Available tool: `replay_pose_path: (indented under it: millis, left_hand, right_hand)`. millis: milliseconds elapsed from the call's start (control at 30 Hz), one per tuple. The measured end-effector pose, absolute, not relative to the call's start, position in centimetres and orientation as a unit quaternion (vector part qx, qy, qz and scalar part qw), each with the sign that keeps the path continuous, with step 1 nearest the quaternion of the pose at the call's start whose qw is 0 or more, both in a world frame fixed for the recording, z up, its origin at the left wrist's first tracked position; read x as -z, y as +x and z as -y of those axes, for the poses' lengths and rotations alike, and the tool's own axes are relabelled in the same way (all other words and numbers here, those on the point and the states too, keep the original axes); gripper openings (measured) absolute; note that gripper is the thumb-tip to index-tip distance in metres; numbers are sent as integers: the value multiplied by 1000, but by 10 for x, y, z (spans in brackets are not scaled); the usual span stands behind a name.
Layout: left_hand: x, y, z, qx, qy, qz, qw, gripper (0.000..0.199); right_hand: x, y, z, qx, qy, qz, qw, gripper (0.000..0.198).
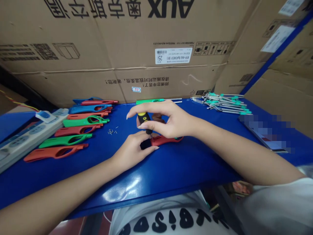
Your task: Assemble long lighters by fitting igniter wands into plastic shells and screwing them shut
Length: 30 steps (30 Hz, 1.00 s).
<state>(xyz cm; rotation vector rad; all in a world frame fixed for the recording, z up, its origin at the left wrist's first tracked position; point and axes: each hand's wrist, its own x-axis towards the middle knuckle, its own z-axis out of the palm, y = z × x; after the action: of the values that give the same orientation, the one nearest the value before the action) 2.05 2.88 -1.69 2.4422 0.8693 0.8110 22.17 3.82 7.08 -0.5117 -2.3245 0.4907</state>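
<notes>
A red plastic gas-lighter body [166, 140] lies on the blue table in front of me. My left hand [129, 149] is closed on its left end, thumb on the near side and fingers on the far side. From above, my right hand [172, 119] grips a short screwdriver [144, 122] with a black and yellow handle. The screwdriver stands nearly upright, its tip touching the red body near my left fingers. My hands hide part of the body, and whether a screw sits under the tip cannot be seen. To the left lies a small heap of screws [112, 131].
Several red, green and blue lighter bodies [78, 120] lie in a column on the left, beside a white power strip [34, 132]. A green lighter body [149, 101] lies behind my hands. Metal tubes with green parts [222, 103] and a phone [264, 135] are right. Cardboard [110, 55] walls the back.
</notes>
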Motion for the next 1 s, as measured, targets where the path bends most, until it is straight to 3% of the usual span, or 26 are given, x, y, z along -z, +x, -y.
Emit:
replay_pose_path:
  millis: [167,333,467,600,767,867,1000]
  left_hand:
    - [14,23,-28,-299,871,-308,238,19]
    - [8,26,-26,-298,865,-309,260,19]
    - [7,26,-24,-293,869,-312,250,23]
    - [8,25,-25,-294,870,-317,238,18]
    - [7,24,-25,-292,870,-321,232,21]
    - [7,24,-25,-287,874,-318,228,23]
    - [7,24,-24,-288,876,-315,224,19]
  right_hand:
    - [-63,205,-23,-8,-321,872,369,34]
    - [-63,202,-14,115,-428,842,308,52]
    - [-66,202,-15,94,-425,851,295,60]
    - [-78,205,-16,-30,-378,872,309,37]
    - [-90,217,-20,-196,-317,870,323,29]
    - [-87,217,-23,-181,-307,861,364,16]
    - [-71,208,-23,-42,-333,851,405,23]
